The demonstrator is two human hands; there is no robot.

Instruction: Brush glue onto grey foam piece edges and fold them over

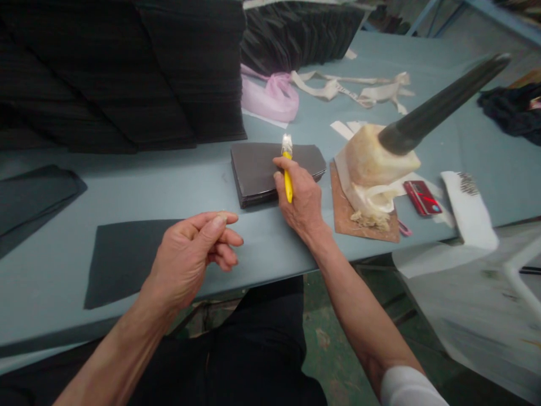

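My right hand (298, 198) grips a yellow-handled brush (287, 169), its pale bristle tip resting on a small stack of dark grey cut sheets (257, 168) on the blue-grey table (169, 180). My left hand (195, 252) hovers over the table's near edge with fingers curled, thumb and forefinger pinched together on a tiny pale bit I cannot make out. A single dark sheet (122, 256) lies flat just left of it.
A glue-caked block with a long dark handle (380, 163) sits on a brown board (359, 217) at the right, beside a red packet (421, 197) and a white brush (467, 211). Tall black stacks (118, 73), pink tape (273, 96) and cream strips (359, 90) fill the back.
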